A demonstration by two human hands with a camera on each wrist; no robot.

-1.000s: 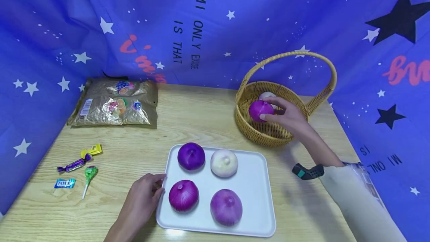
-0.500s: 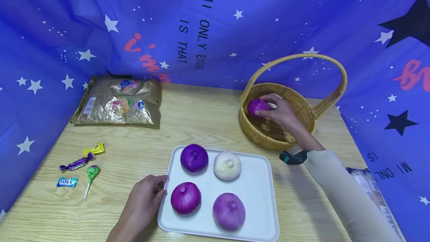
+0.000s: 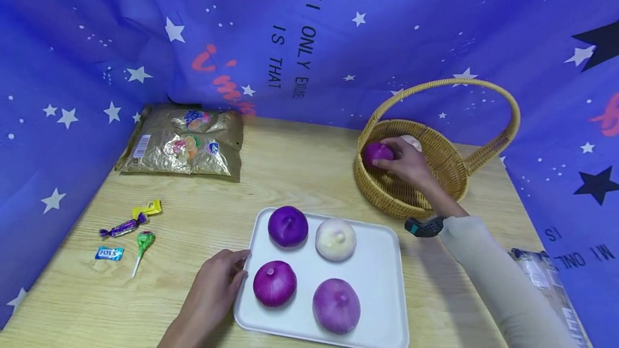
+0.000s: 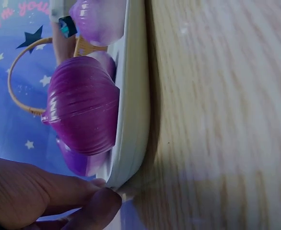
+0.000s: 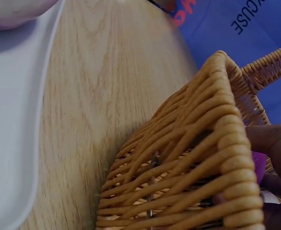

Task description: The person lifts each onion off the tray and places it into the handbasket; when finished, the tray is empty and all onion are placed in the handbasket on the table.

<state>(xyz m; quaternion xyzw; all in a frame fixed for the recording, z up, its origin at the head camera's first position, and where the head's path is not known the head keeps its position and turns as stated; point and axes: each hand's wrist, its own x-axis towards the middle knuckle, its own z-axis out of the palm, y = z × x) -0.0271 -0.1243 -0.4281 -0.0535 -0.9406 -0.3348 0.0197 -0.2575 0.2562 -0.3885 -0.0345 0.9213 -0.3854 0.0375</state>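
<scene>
In the head view my right hand (image 3: 408,162) is inside the wicker basket (image 3: 387,205), its fingers and thumb gripping a purple onion (image 3: 377,153) near the basket's left wall. A white onion (image 3: 412,143) lies behind that hand, partly hidden. My left hand (image 3: 217,283) pinches the left rim of the white tray (image 3: 379,283); the left wrist view has the thumb and a finger (image 4: 95,211) at the tray's corner. On the tray sit a dark purple onion (image 3: 288,226), a white onion (image 3: 336,239), a magenta onion (image 3: 274,284) and a light purple onion (image 3: 336,306).
A gold snack bag (image 3: 184,144) lies at the back left. Nearer are a yellow candy (image 3: 147,208), a purple candy (image 3: 123,227), a blue candy (image 3: 109,253) and a green lollipop (image 3: 144,240). The basket's tall handle (image 3: 515,117) arches over it. Another package (image 3: 544,278) is at right.
My right hand has lowered the purple onion toward the basket's left inner wall and still grips it. The left hand stays at the tray's rim. The head view has shifted slightly.
</scene>
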